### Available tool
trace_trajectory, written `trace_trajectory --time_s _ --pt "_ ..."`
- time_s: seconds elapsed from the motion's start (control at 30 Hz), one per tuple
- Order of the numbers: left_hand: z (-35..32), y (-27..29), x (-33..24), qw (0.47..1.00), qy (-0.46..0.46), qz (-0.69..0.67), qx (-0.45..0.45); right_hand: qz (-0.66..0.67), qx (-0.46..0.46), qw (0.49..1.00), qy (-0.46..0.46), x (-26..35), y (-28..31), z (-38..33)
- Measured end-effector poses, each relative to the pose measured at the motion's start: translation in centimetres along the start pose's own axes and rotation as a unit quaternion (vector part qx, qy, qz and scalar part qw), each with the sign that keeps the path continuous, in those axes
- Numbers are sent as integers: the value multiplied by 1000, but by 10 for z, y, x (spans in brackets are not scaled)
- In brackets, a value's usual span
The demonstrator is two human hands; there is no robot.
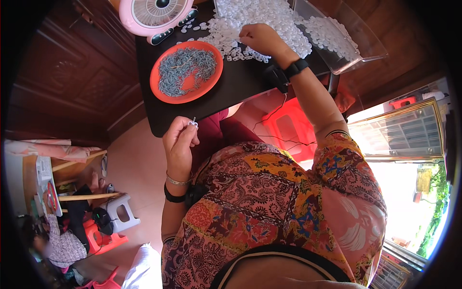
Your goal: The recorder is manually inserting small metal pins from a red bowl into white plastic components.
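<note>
Just on the near side of the orange plate, the left hand pinches a small white plastic clip, with a grey pin standing up from it. Right of the plate, the right hand curls its fingers at the heap of white clips; whether it grips one, I cannot tell. The clip should handle light, stiff and rather slippery, best held by its edges between thumb and fingertip, clear of the pin
</note>
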State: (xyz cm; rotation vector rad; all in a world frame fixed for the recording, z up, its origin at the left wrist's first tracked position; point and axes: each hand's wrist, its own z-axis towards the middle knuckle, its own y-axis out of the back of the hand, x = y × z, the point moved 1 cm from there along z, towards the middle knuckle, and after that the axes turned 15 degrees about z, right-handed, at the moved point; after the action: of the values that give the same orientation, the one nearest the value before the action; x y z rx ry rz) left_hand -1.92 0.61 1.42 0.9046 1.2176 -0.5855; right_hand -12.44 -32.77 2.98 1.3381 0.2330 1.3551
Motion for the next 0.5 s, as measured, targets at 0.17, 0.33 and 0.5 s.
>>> trace_trajectory --time_s 0.17,0.33,0.5 --pt "5 2 -4 1000 -2 -27 3 432 59 897 -68 47 8 -22" --pt "11 -1 -13 999 -10 -40 11 645 104 754 -67 89 -13 -46" --pt "11 1 -17 999 -6 -50 -1 724 161 662 -110 117 -31 -61"
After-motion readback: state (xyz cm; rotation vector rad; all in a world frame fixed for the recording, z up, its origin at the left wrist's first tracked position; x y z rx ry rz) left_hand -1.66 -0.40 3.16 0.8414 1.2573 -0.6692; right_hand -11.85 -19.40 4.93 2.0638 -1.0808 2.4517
